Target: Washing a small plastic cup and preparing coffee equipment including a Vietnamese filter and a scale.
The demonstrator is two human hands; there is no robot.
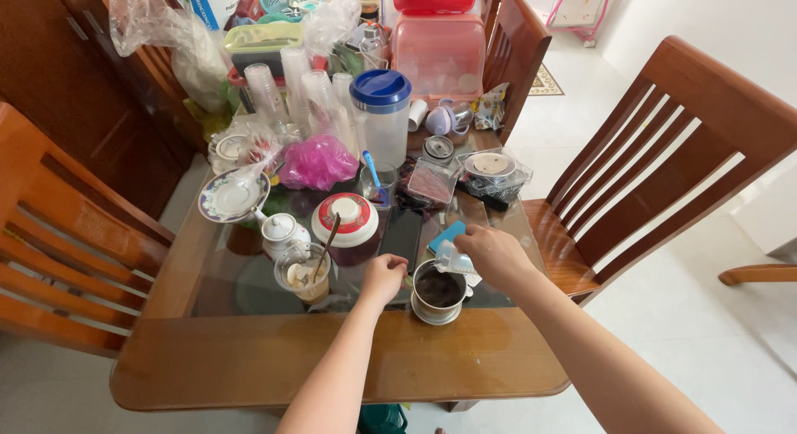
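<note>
Right hand (pixel 491 253) gripping a small clear plastic cup (pixel 452 259), tilting it mouth-down over the metal coffee filter (pixel 438 291), apparently so that the contents fall straight into the chamber. Filter sitting on the glass-topped wooden table (pixel 249 359) near the front edge, close to the body, within easy reach of both hands; dark grounds or liquid showing inside.

Left hand (pixel 383 276) resting clenched beside the filter's left rim, fingers curled under, seemingly steadying the filter; whether actually pinching anything, cannot tell.

Just left of that hand, standing upright: a glass with a spoon (pixel 305 274), handle leaning out toward the back. Behind it, a white teapot (pixel 280 232) and a round jar with a red and white lid (pixel 347 222). Dark phone (pixel 403 233) lying flat between jar and filter, kept clear of the pouring.

Further back, crowding the far half of the table: a clear pitcher with a blue lid (pixel 381 119), stacks of clear plastic cups (pixel 295 90), a pink plastic bag (pixel 317 163), a saucer (pixel 233 195). Wooden chair (pixel 664 152) standing at the right side, pulled slightly away.
</note>
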